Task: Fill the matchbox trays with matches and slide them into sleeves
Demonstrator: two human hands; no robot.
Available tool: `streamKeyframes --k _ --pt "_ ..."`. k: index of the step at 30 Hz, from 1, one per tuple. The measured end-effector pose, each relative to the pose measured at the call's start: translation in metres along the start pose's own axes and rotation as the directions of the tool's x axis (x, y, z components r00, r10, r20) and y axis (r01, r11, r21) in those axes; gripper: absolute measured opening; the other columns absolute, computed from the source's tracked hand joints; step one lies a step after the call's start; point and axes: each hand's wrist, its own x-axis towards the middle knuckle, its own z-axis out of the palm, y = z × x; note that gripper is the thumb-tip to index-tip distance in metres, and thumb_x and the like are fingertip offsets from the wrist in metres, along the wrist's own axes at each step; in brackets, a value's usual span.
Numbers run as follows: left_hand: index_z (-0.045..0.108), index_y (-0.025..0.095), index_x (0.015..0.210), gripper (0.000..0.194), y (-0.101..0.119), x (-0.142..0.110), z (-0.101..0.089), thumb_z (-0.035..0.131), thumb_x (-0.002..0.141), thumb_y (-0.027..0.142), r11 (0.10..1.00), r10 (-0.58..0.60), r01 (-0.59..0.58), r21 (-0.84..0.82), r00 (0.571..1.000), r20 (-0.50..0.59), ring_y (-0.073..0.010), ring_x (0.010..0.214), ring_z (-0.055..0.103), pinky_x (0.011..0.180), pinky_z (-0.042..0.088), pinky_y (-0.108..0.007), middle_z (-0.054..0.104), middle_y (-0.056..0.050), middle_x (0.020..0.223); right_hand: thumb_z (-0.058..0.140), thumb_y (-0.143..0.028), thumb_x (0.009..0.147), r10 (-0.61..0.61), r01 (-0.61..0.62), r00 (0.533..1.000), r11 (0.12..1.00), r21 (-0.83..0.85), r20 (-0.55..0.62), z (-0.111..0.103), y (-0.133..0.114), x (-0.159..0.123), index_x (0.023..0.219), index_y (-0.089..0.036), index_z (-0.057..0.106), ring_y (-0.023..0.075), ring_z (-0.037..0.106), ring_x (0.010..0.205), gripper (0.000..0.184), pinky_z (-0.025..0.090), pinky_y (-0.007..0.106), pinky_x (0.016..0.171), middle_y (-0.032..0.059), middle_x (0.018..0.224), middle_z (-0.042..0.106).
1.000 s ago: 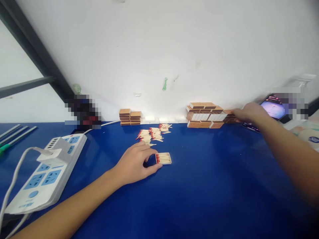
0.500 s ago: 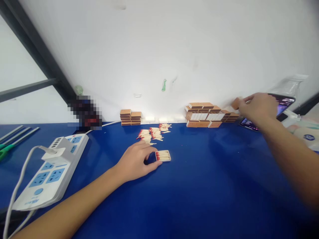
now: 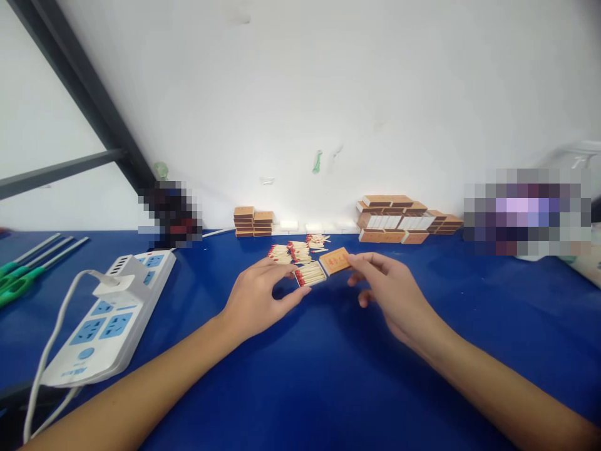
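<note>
The white, shallow cardboard matchbox tray (image 3: pixel 310 275), filled with red-headed wooden matches, is located at the centre of the work area, above the glossy blue tabletop (image 3: pixel 291 388) and in front of three loose heaps of matches (image 3: pixel 299 252). The left hand (image 3: pixel 258 297) grasps the tray at its left end, thumb on the near side and forefinger at the far corner; this grip appears chosen to steady the tray while leaving its right end unobstructed. The matches lie lengthwise, heads toward the left hand, an arrangement that presumably lets them fit flat within the walls. The right hand (image 3: pixel 392 285) grasps the flat, orange-brown cardboard matchbox sleeve (image 3: pixel 335 261) by its right end, between the leading fingertips, so that the sleeve's opposite end faces the tray. The two ends are just beside each other; whether they touch cannot be determined. Both forearms enter from the lower corners and converge. The left wrist is nearly straight, with thumb and forefinger forming a C. The right hand is turned palm inward, its remaining fingers curled below the sleeve and bearing on nothing visible. Along the white wall, brown matchboxes (image 3: pixel 392 219) are stacked in layers, apparently to save table space.
</note>
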Motion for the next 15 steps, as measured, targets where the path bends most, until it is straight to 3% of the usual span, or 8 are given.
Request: streamKeyframes --k 8,13,15 --pt "0.075 0.018 0.112 0.032 -0.001 -0.002 0.001 0.073 0.093 0.043 1.000 -0.015 0.015 0.016 1.000 0.015 -0.0251 0.098 0.075 0.088 0.063 -0.044 0.080 -0.009 0.107 0.078 -0.061 0.079 -0.005 0.010 0.997 0.997 -0.073 0.071 -0.007 0.007 0.003 0.091 -0.017 0.068 0.0127 0.055 0.057 0.046 0.046 0.022 0.041 0.0020 0.072 0.063" --pt "0.075 0.018 0.113 0.036 -0.003 -0.002 0.003 0.075 0.091 0.046 1.000 0.009 -0.008 -0.005 1.000 0.019 -0.0253 0.100 0.075 0.092 0.063 -0.045 0.079 -0.009 0.110 0.074 -0.062 0.084 -0.097 0.108 0.989 0.990 -0.092 0.115 -0.007 0.012 0.001 0.133 -0.021 0.062 0.0182 0.064 0.065 0.065 0.053 0.027 0.044 0.0034 0.081 0.070" --pt "0.076 0.018 0.111 0.037 -0.005 -0.002 0.004 0.077 0.089 0.047 1.000 0.013 -0.013 -0.019 1.000 0.019 -0.0259 0.100 0.076 0.092 0.062 -0.045 0.080 -0.009 0.108 0.067 -0.063 0.089 -0.095 0.118 0.978 0.986 -0.115 0.188 -0.005 0.015 -0.004 0.147 -0.021 0.055 0.0195 0.066 0.068 0.073 0.057 0.029 0.047 0.0058 0.086 0.071"
